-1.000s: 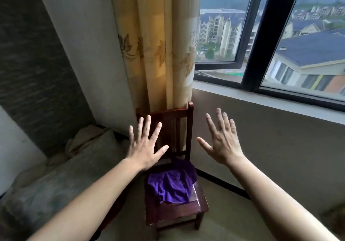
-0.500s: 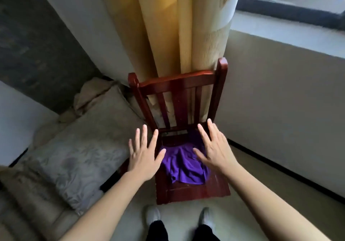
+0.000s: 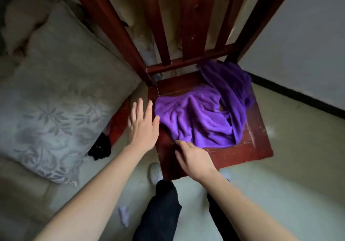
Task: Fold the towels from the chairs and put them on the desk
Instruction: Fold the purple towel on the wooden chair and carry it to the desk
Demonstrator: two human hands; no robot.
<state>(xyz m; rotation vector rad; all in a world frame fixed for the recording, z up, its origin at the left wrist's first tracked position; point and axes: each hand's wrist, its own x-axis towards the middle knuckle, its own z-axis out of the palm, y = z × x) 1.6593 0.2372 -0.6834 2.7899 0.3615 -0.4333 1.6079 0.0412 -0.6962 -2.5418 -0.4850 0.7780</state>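
Purple fleece towel (image 3: 196, 117): unfolded, crumpled in deep creases, one darker fold bunched toward 1 o'clock. It lies on the seat of the dark red wooden slat-back chair (image 3: 233, 154), covering centre to back-R corner; seat bare along the front and L edges.

L hand (image 3: 142, 126): at towel's 9 o'clock, fingers straight and spread, thumb tip at the towel edge, gripping nothing.
R hand (image 3: 194, 158): at towel's 7 o'clock, fingers loosely extended, tips at the near hem; no pinch seen (blurred).

Grey leaf-print cushion (image 3: 56, 100) at chair's 9 o'clock; black cloth (image 3: 99, 148) on floor just beside it.
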